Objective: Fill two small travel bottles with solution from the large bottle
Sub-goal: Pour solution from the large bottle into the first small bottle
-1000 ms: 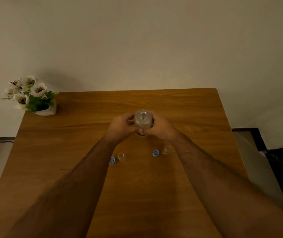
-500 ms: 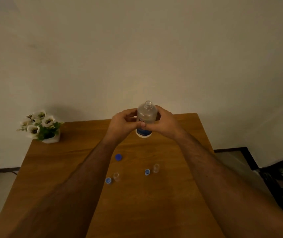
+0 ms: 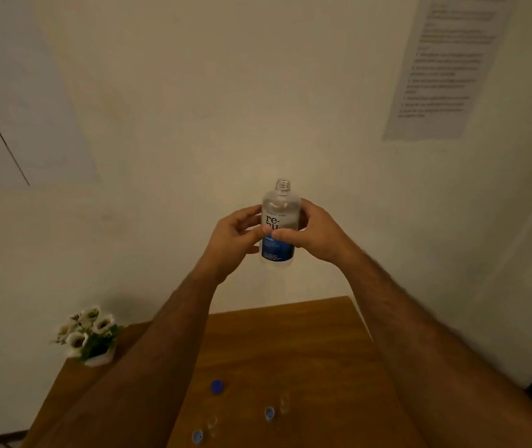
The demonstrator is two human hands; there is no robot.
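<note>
At frame centre, left hand (image 3: 235,236) and right hand (image 3: 314,232) grip the uncapped large bottle (image 3: 280,223) mid-body; smooth plastic, likely squeezable, spill-prone.

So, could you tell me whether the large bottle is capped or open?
Open: the large bottle shows a bare threaded neck, no cap.

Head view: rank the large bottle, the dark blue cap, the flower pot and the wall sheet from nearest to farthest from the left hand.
1. large bottle, gripped by the left hand itself, held up above the table.
2. flower pot, lower left, at the table's far corner.
3. dark blue cap, lying below on the table.
4. wall sheet, upper right.
Pot and cap are too close to call.
</note>
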